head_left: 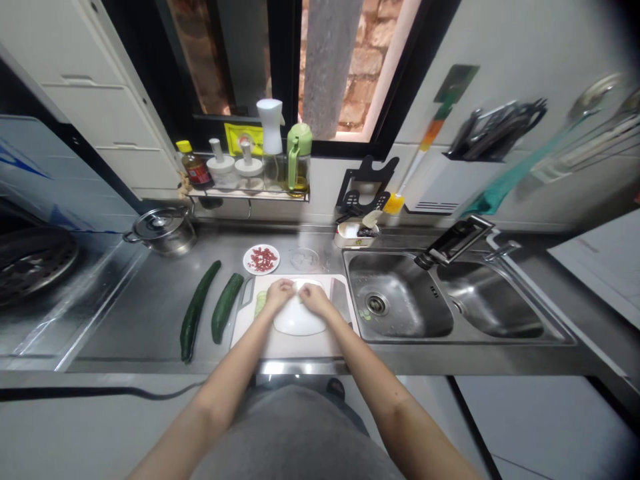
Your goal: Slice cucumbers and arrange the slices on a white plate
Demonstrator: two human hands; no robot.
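My left hand (pixel 279 293) and my right hand (pixel 313 298) are close together above the far part of a white plate (pixel 299 321). Both have fingers curled into a pinch, and whatever is between them is too small and blurred to make out. The plate rests on a pale cutting board (pixel 273 348). Pale green slices (pixel 260 304) lie on the board just left of my left hand. A knife with a broad grey blade (pixel 341 298) lies along the board's right side. Two dark green cucumbers, one longer (pixel 199 312) and one shorter (pixel 227 308), lie left of the board.
Behind the board are a small dish of red chopped pieces (pixel 262 259) and a clear dish (pixel 305 259). A double sink (pixel 400 293) with a faucet (pixel 455 241) adjoins the board's right. A lidded pot (pixel 167 232) stands back left, below a bottle rack (pixel 250 195).
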